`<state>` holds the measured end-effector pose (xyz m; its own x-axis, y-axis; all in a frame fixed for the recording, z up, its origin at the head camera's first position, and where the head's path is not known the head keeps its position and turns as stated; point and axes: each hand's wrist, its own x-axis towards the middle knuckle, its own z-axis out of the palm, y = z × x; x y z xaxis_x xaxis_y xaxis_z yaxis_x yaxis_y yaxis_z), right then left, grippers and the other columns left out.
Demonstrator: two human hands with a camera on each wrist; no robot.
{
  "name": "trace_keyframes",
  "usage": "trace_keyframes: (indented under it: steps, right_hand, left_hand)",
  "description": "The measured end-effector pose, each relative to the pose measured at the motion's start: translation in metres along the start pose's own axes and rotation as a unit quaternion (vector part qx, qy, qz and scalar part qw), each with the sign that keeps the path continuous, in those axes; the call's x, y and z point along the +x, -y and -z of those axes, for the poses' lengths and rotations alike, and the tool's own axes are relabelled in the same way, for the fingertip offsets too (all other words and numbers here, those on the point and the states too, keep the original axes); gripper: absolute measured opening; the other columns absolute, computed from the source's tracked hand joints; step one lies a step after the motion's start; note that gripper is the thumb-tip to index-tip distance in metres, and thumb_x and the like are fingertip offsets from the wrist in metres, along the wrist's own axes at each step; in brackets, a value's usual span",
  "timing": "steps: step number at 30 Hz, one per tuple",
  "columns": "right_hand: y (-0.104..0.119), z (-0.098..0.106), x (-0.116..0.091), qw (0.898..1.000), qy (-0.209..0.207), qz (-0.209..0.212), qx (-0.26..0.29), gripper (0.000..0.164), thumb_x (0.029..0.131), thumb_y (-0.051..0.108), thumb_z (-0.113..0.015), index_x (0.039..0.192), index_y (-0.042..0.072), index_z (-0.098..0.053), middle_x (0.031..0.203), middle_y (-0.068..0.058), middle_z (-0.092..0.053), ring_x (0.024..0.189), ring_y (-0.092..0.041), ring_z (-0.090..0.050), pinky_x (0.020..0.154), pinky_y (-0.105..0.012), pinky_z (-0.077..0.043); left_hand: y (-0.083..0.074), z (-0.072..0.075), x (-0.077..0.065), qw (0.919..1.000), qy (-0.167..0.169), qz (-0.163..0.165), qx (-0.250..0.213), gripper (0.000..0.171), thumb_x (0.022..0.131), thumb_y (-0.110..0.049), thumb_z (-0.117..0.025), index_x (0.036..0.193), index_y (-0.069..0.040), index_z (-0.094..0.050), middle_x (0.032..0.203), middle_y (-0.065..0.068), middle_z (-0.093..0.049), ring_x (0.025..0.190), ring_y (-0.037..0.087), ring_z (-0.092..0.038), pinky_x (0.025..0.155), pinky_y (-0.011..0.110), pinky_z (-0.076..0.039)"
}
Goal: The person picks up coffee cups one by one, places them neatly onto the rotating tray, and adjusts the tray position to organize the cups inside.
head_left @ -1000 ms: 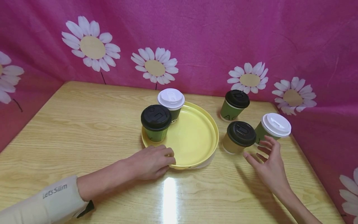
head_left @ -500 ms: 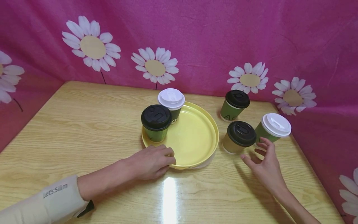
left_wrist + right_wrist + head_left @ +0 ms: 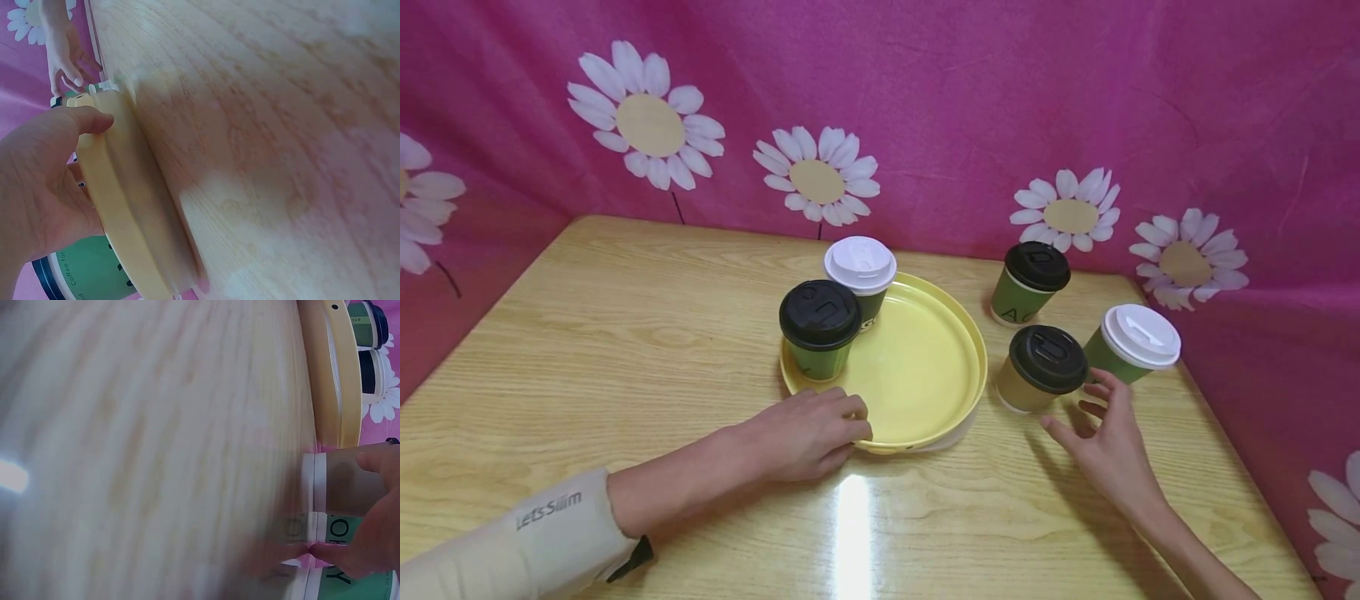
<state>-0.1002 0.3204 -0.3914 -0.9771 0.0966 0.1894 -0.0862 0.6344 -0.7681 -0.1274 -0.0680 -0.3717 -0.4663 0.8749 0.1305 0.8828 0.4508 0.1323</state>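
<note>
My left hand grips the near-left rim of a round yellow tray. In the left wrist view the thumb lies on the tray's outer wall, with the fingers over the inner side. On the tray's left part stand a green cup with a black lid and a dark cup with a white lid. My right hand, fingers spread in a loose curve, is at a brown paper cup with a black lid. Its fingertips reach between that cup and a green cup with a white lid.
Another green cup with a black lid stands behind the brown one. All are on a wooden table, backed and flanked by a pink daisy-print cloth.
The right hand has shifted slightly left, closer to the brown cup. My left hand, the tray and the cups stay where they were.
</note>
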Motion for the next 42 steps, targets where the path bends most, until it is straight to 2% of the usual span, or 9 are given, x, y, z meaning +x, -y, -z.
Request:
trace_keyframes:
  steps: [6,14,21,23,28,30,33,39,42]
  right_hand:
    - [-0.001,-0.002,0.003,1.0,-0.004,-0.001,-0.013,0.094,0.081,0.008,-0.082,0.15,-0.003,-0.019,0.134,-0.033,-0.04,0.116,-0.049,-0.049,0.085,-0.005,-0.04]
    - [0.0,-0.005,0.008,1.0,-0.004,-0.005,-0.001,0.096,0.08,0.008,-0.083,0.15,0.0,-0.018,0.135,-0.029,-0.041,0.116,-0.043,-0.05,0.087,-0.007,-0.041]
    - [0.003,-0.008,0.012,0.999,0.005,-0.03,0.015,0.098,0.082,0.013,-0.083,0.151,0.0,-0.015,0.137,-0.029,-0.038,0.119,-0.042,-0.049,0.1,-0.031,-0.047]
    - [0.004,-0.009,0.014,0.999,0.002,-0.036,0.015,0.098,0.082,0.014,-0.083,0.151,0.001,-0.015,0.137,-0.028,-0.038,0.119,-0.042,-0.05,0.101,-0.031,-0.046]
    - [0.004,-0.011,0.018,0.999,0.003,-0.042,0.024,0.101,0.081,0.015,-0.084,0.151,0.0,-0.013,0.138,-0.03,-0.036,0.119,-0.044,-0.051,0.104,-0.042,-0.043]
    - [0.005,-0.012,0.019,0.999,0.004,-0.043,0.025,0.102,0.081,0.015,-0.084,0.151,0.0,-0.012,0.138,-0.03,-0.036,0.119,-0.044,-0.051,0.104,-0.05,-0.04]
    - [0.006,-0.013,0.021,0.999,0.005,-0.044,0.026,0.103,0.081,0.015,-0.085,0.151,0.0,-0.011,0.138,-0.03,-0.036,0.12,-0.045,-0.051,0.105,-0.053,-0.039]
    - [0.006,-0.015,0.024,0.998,0.002,-0.053,0.039,0.106,0.079,0.016,-0.086,0.152,0.002,-0.01,0.14,-0.028,-0.038,0.119,-0.044,-0.052,0.106,-0.054,-0.039]
    - [0.006,-0.017,0.025,0.998,-0.002,-0.054,0.036,0.105,0.078,0.015,-0.087,0.151,0.004,-0.013,0.139,-0.026,-0.041,0.118,-0.042,-0.053,0.103,-0.044,-0.043]
  left_hand:
    - [0.0,-0.001,0.0,0.9999,-0.01,-0.004,0.0,0.011,0.095,-0.012,-0.061,0.103,-0.014,-0.068,0.105,0.003,-0.061,0.091,0.021,-0.059,0.071,0.035,-0.051]
    - [0.0,0.0,0.0,1.0,-0.006,-0.003,-0.001,0.011,0.095,-0.012,-0.061,0.103,-0.014,-0.068,0.105,0.003,-0.06,0.092,0.021,-0.058,0.071,0.035,-0.051]
    - [0.0,0.0,0.001,1.0,-0.003,-0.001,0.0,0.011,0.096,-0.014,-0.061,0.104,-0.015,-0.068,0.105,0.003,-0.06,0.092,0.021,-0.058,0.072,0.036,-0.051]
    - [0.0,0.0,0.001,1.0,-0.006,-0.003,-0.001,0.01,0.095,-0.013,-0.061,0.103,-0.015,-0.068,0.105,0.003,-0.06,0.092,0.021,-0.058,0.072,0.035,-0.051]
    - [0.0,0.0,0.0,1.0,-0.002,-0.001,0.001,0.011,0.095,-0.012,-0.061,0.103,-0.015,-0.068,0.106,0.003,-0.06,0.092,0.021,-0.058,0.071,0.035,-0.051]
    - [0.0,0.0,0.001,1.0,0.001,0.002,0.002,0.012,0.095,-0.013,-0.061,0.104,-0.015,-0.068,0.106,0.003,-0.06,0.093,0.021,-0.058,0.071,0.035,-0.051]
    - [0.0,0.001,0.001,1.0,0.006,0.004,0.002,0.012,0.096,-0.013,-0.06,0.105,-0.015,-0.067,0.107,0.003,-0.06,0.093,0.021,-0.058,0.071,0.036,-0.051]
    - [0.0,0.001,0.001,1.0,0.007,0.003,0.0,0.012,0.096,-0.013,-0.06,0.105,-0.015,-0.067,0.107,0.003,-0.06,0.093,0.021,-0.058,0.071,0.035,-0.051]
    - [0.0,0.001,0.001,1.0,0.007,0.004,-0.002,0.012,0.095,-0.013,-0.061,0.105,-0.015,-0.068,0.107,0.003,-0.06,0.094,0.021,-0.058,0.072,0.036,-0.051]
